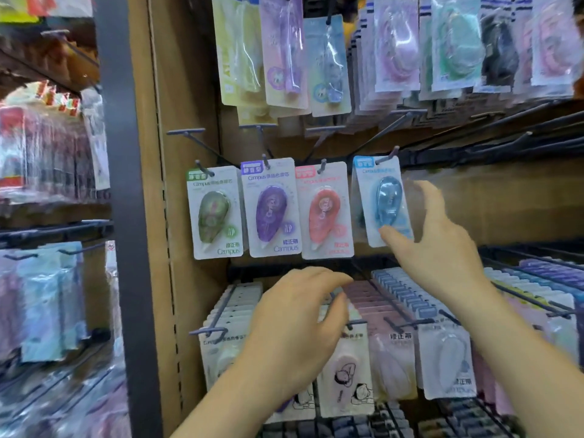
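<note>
Right hand (442, 248) touches a tilted blue correction-tape pack (380, 200) on its peg (393, 153) — left hand (300, 327) hovers, loosely curled, over packs below (442, 361).

Three Campus correction-tape packs hang side by side on hooks against the brown backboard (186, 90): a green pack (215, 213), a purple pack (271, 210) and a red pack (325, 213). Above them hang pastel blister packs (284, 52), with thicker stacks (442, 49) farther right. A dark upright post (126, 184) separates this bay from blurred bagged goods (47, 153) on the left.
</note>
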`<state>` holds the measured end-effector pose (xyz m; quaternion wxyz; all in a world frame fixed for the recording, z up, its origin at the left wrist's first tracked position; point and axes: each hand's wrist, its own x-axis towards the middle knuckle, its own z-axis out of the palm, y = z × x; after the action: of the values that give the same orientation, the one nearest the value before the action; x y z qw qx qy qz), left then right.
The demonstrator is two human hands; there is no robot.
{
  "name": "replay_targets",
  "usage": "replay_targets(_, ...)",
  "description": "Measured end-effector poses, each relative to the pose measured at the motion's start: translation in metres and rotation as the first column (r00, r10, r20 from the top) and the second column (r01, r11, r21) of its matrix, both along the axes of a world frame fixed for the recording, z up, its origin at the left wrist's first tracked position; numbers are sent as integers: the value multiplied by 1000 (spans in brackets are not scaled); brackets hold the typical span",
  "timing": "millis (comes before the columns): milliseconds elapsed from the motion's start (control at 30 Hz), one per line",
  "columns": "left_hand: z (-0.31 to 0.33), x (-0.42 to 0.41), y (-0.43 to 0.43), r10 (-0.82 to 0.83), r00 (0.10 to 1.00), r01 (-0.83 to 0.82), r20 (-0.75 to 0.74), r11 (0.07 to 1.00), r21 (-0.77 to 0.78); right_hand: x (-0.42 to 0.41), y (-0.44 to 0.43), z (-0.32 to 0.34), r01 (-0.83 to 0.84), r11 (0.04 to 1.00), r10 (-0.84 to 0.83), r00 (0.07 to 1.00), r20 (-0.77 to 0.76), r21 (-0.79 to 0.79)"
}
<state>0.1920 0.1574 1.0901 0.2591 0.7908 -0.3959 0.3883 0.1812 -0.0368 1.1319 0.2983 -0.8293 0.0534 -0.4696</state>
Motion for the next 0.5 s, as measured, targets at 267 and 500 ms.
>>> replay_targets(267,-46,-6,9,-309,936,324,167,943,-73,-60,-1,-60,-222,968,183,944,273,118)
replay_targets(500,-122,-21,-15,-478,863,490,-166,871,38,-109,-17,-127,-327,934,333,943,-19,145)
